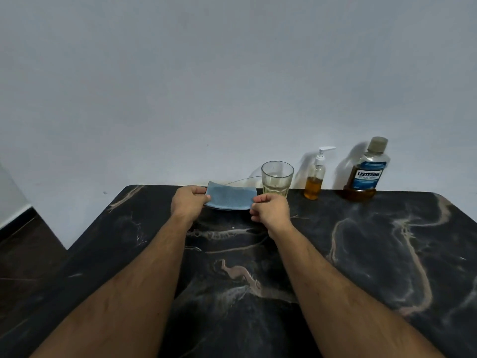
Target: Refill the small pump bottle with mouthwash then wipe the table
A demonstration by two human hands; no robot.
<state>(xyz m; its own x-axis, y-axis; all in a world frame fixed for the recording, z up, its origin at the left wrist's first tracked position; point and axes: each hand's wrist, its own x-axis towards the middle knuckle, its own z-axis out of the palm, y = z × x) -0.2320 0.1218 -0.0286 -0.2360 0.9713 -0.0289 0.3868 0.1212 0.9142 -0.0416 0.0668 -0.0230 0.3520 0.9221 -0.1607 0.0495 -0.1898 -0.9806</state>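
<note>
A folded blue cloth (229, 198) is held just above the far middle of the black marble table (361, 254). My left hand (189, 202) pinches its left edge and my right hand (271, 211) pinches its right edge. The small clear pump bottle (314, 180) with a white pump stands at the table's back edge, amber liquid filling its lower part. Right of it stands the large mouthwash bottle (366, 171), cap on, with amber liquid low inside.
A clear drinking glass (276, 179) with a little pale liquid stands just behind my right hand, close to the cloth. A white wall rises directly behind the table. Dark floor shows past the table's left edge.
</note>
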